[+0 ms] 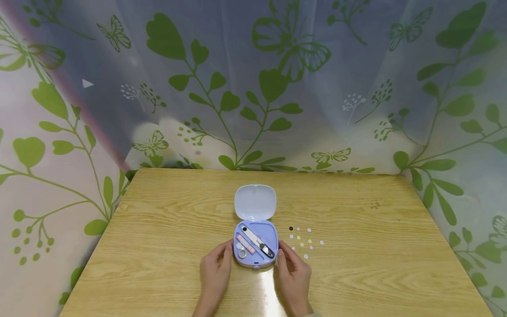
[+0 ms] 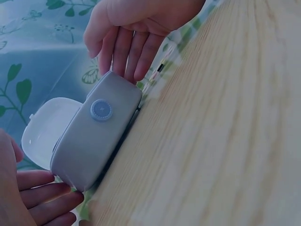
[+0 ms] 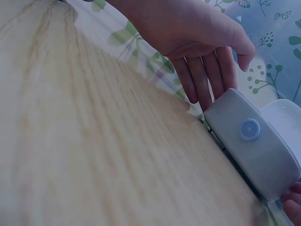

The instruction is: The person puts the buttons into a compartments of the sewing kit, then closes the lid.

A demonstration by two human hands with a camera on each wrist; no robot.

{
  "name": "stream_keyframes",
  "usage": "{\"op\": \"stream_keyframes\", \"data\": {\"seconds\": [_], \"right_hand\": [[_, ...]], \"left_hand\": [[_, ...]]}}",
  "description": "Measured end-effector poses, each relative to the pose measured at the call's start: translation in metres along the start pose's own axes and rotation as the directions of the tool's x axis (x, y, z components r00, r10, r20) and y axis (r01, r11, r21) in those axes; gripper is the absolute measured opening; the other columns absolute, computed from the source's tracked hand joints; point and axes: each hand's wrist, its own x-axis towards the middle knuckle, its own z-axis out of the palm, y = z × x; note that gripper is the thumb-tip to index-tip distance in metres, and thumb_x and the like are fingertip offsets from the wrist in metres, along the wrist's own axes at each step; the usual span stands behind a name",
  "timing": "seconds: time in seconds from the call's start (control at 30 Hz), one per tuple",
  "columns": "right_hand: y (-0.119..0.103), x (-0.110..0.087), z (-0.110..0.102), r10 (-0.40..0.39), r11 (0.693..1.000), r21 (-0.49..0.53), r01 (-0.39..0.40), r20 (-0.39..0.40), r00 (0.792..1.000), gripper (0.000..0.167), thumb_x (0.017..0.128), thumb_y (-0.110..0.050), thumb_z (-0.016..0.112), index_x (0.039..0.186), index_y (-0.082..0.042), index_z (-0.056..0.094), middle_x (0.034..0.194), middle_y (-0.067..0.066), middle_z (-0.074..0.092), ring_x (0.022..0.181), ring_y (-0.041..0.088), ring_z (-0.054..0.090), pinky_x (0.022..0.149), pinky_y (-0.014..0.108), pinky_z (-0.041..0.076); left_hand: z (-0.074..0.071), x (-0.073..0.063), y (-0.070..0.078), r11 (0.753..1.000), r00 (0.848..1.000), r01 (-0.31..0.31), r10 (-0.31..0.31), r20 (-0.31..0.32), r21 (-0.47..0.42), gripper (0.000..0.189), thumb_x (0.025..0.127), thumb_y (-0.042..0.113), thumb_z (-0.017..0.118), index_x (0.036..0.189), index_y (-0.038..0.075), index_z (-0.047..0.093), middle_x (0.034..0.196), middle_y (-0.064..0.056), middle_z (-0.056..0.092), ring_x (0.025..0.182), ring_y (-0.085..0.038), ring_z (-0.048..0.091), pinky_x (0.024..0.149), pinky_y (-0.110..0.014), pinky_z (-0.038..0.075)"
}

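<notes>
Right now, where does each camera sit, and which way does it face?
Head: worn on the head, facing forward and down at the open case, the table and the patterned cloth; the left hand and right hand show.
Left wrist: worn there, facing the case's front; left fingers lower left, right hand at top.
Right wrist: worn there, also facing the front; left hand at top, right fingertips at lower right edge.
Both wrist views share the round clasp.

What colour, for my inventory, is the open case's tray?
The tray is periwinkle, clearest in the head view.
</notes>
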Motion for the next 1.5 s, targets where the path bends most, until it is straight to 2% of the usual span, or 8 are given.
{"op": "stream_keyframes", "data": {"seconds": [0.17,0.33,0.5,0.67,1.0,1.17,1.3,1.5], "right_hand": [[0.001,0.0,0.0,-0.007,1.0,0.0,0.007,-0.011,1.0,0.024,0.084,0.019,0.063,0.106,0.015,0.069,0.099,0.027,0.071,0.079,0.039,0.071,0.079,0.016,0.054],[-0.001,0.002,-0.003,0.053,0.998,0.02,-0.053,-0.015,0.998,0.023,0.087,0.017,0.061,0.109,0.013,0.068,0.1,0.024,0.072,0.082,0.04,0.071,0.077,0.018,0.056],[-0.006,0.013,-0.013,0.08,0.997,0.012,-0.08,-0.045,0.996,0.021,0.09,0.015,0.059,0.108,0.013,0.068,0.099,0.024,0.072,0.085,0.034,0.072,0.073,0.021,0.057],[-0.004,0.033,-0.025,-0.005,1.0,-0.03,0.003,-0.083,0.997,0.019,0.088,0.018,0.058,0.105,0.015,0.068,0.096,0.026,0.071,0.083,0.031,0.072,0.073,0.016,0.056],[0.016,0.06,-0.045,-0.038,0.999,-0.032,0.033,-0.166,0.985,0.018,0.091,0.016,0.057,0.106,0.016,0.066,0.096,0.029,0.07,0.083,0.019,0.071,0.078,0.014,0.053],[0.027,0.071,-0.051,-0.05,0.998,-0.037,0.044,-0.194,0.98,0.018,0.093,0.014,0.056,0.107,0.015,0.066,0.096,0.03,0.07,0.082,0.016,0.071,0.078,0.013,0.052],[0.036,0.079,-0.056,-0.062,0.998,-0.029,0.057,-0.187,0.98,0.018,0.092,0.014,0.056,0.107,0.017,0.065,0.097,0.032,0.069,0.084,0.014,0.07,0.079,0.013,0.052],[0.047,0.087,-0.063,-0.039,0.999,-0.009,0.038,-0.096,0.995,0.027,0.091,0.014,0.058,0.118,0.016,0.061,0.105,0.034,0.064,0.095,0.02,0.064,0.087,0.019,0.049]], "left_hand": [[-0.004,0.003,0.0,1.0,1.0,0.002,-0.002,0.002,0.01,0.015,0.092,0.009,0.067,0.101,0.012,0.079,0.097,0.005,0.076,0.093,-0.01,0.07,0.084,-0.024,0.054],[-0.007,0.011,-0.004,0.994,0.995,-0.096,0.098,-0.034,0.048,0.014,0.091,0.009,0.068,0.101,0.012,0.078,0.098,0.004,0.076,0.09,-0.013,0.071,0.081,-0.028,0.055],[-0.009,0.022,-0.006,0.973,0.973,-0.23,0.23,-0.012,0.027,0.024,0.089,0.005,0.069,0.113,0.007,0.072,0.109,-0.001,0.074,0.098,-0.021,0.069,0.091,-0.03,0.052],[-0.007,0.034,-0.01,0.938,0.94,-0.33,0.337,0.056,-0.103,0.043,0.085,-0.001,0.069,0.127,-0.001,0.062,0.123,-0.012,0.067,0.117,-0.03,0.06,0.106,-0.024,0.039],[0.003,0.039,-0.022,0.967,0.943,-0.232,0.249,0.22,-0.102,0.069,0.083,0.015,0.073,0.145,0.002,0.045,0.141,-0.013,0.053,0.131,-0.031,0.047,0.112,-0.048,0.033],[0.008,0.039,-0.032,0.967,0.895,-0.251,0.248,0.37,-0.04,0.099,0.076,0.041,0.081,0.153,0.003,0.031,0.15,-0.018,0.041,0.138,-0.036,0.039,0.113,-0.055,0.031],[0.01,0.04,-0.036,0.96,0.85,-0.279,0.255,0.461,-0.017,0.132,0.058,0.061,0.088,0.158,0.007,0.02,0.155,-0.013,0.036,0.139,-0.035,0.037,0.112,-0.056,0.031],[0.009,0.039,-0.035,0.955,0.826,-0.292,0.276,0.492,-0.047,0.142,0.049,0.063,0.091,0.16,0.018,0.015,0.153,0.001,0.04,0.137,-0.026,0.04,0.112,-0.053,0.033]]}}
